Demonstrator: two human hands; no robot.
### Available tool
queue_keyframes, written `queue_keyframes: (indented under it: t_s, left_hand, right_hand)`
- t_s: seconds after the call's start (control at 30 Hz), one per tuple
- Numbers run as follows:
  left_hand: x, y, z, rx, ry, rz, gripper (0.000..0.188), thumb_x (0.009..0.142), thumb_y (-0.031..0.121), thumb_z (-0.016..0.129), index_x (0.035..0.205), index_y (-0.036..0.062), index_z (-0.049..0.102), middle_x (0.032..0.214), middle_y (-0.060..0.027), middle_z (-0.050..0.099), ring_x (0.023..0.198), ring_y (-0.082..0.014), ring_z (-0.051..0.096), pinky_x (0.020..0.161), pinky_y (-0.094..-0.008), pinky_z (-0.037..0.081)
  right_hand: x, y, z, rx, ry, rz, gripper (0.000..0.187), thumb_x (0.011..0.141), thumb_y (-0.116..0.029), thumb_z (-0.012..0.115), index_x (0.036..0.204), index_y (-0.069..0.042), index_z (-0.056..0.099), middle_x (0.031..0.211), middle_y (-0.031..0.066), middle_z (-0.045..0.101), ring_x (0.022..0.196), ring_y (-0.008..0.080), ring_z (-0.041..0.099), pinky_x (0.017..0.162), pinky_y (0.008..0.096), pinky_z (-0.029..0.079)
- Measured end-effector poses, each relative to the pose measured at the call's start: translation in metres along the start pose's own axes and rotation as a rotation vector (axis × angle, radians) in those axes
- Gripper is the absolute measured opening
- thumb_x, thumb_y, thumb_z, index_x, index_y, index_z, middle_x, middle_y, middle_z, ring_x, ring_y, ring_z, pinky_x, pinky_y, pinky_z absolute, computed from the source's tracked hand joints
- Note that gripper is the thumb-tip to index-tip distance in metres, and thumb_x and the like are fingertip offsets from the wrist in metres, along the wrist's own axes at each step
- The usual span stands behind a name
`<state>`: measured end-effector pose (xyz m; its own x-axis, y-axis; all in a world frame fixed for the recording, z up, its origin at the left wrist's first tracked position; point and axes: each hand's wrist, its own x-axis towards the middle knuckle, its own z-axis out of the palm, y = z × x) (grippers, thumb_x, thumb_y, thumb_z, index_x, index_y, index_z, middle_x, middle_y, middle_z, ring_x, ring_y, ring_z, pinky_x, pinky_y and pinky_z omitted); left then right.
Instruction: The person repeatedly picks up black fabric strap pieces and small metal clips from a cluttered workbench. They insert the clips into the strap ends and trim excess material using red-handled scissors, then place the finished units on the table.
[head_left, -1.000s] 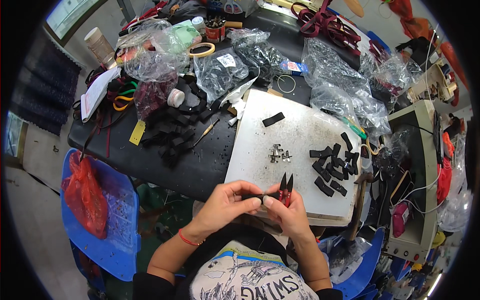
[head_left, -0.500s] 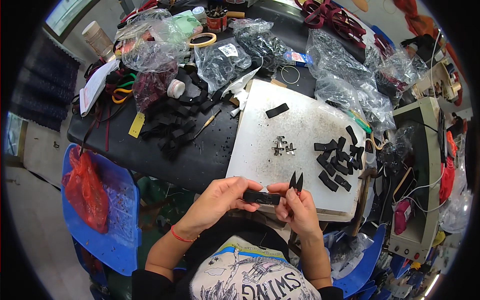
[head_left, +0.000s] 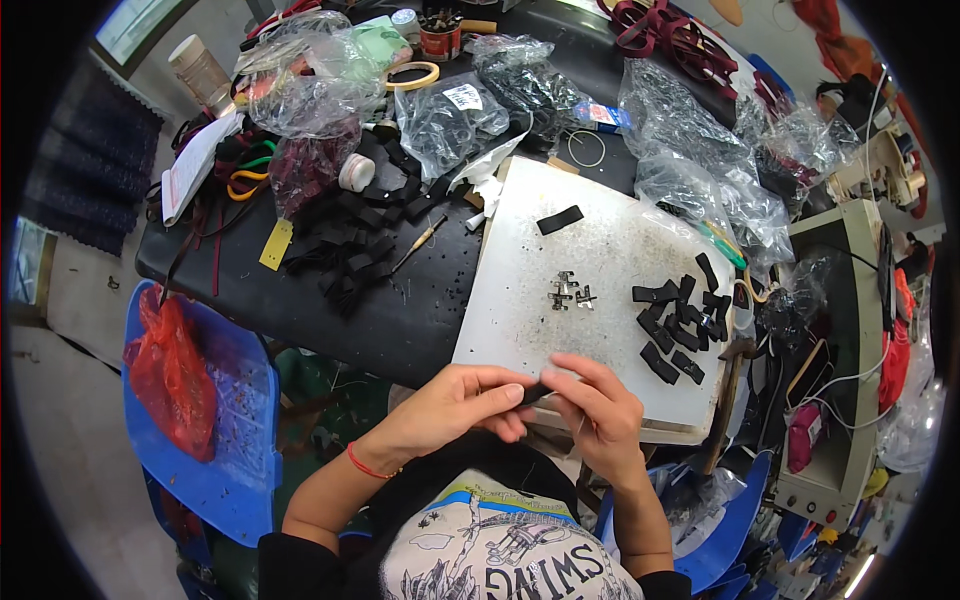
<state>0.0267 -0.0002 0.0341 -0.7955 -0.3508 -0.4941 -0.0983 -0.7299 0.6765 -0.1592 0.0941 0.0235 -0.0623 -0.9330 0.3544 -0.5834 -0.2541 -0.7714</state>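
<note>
In the head view, a black strip [head_left: 537,392] is pinched between thumb and fingers by the left hand [head_left: 465,402], near the lower edge of the white board [head_left: 515,300]. Its other end is reached by the right hand [head_left: 600,405], fingers bent; whether it is gripped there cannot be told.

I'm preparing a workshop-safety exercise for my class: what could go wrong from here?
1. The small black strip in the left hand is near the front edge of the white board; if it slipped, it might fall off.
2. The small metal pieces lie loose on the board, so a brush of the right hand could scatter them.
3. The thin-shafted tool lies loose on the black table and might roll.
</note>
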Motion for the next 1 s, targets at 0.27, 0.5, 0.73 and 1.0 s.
queue_keyframes:
  t_s: [0.27,0.5,0.73,1.0]
  left_hand:
    - [0.005,-0.014,-0.001,0.17,0.2,0.264,0.029,0.093,0.004,0.051,0.12,-0.0076,0.055,0.099,-0.0114,0.065,0.085,-0.0113,0.064,0.078,-0.0241,0.053]
    - [0.002,-0.015,0.002,0.267,0.262,0.327,0.028,0.091,-0.002,0.049,0.118,-0.0086,0.055,0.101,-0.0129,0.065,0.089,-0.0133,0.065,0.079,-0.0235,0.053]
    - [0.003,-0.03,0.009,0.848,0.466,0.665,0.028,0.087,0.003,0.058,0.115,-0.0009,0.06,0.09,-0.0127,0.069,0.075,-0.0108,0.065,0.064,-0.0263,0.052]
    - [0.002,-0.021,0.006,0.464,0.262,0.366,0.022,0.089,-0.001,0.056,0.109,-0.0075,0.06,0.094,-0.0109,0.067,0.084,-0.0121,0.064,0.074,-0.024,0.052]
  right_hand:
    - [0.003,-0.026,-0.004,-0.554,-0.042,-0.022,0.028,0.073,-0.021,0.075,0.097,-0.008,0.065,0.071,0.0012,0.054,0.058,0.0159,0.052,0.051,0.0301,0.04]
    - [0.006,-0.025,0.002,-0.639,-0.109,-0.093,0.021,0.074,-0.022,0.073,0.089,-0.01,0.065,0.069,-0.0019,0.053,0.057,0.0154,0.05,0.049,0.03,0.038]
    - [0.007,-0.015,0.005,-0.26,-0.211,0.336,0.017,0.083,-0.021,0.068,0.075,-0.007,0.062,0.056,0.007,0.057,0.044,0.0239,0.053,0.042,0.0348,0.039]
    - [0.001,-0.017,-0.005,-0.058,-0.225,0.479,0.024,0.084,-0.026,0.067,0.074,-0.006,0.062,0.054,0.0114,0.057,0.047,0.0275,0.057,0.045,0.0357,0.042]
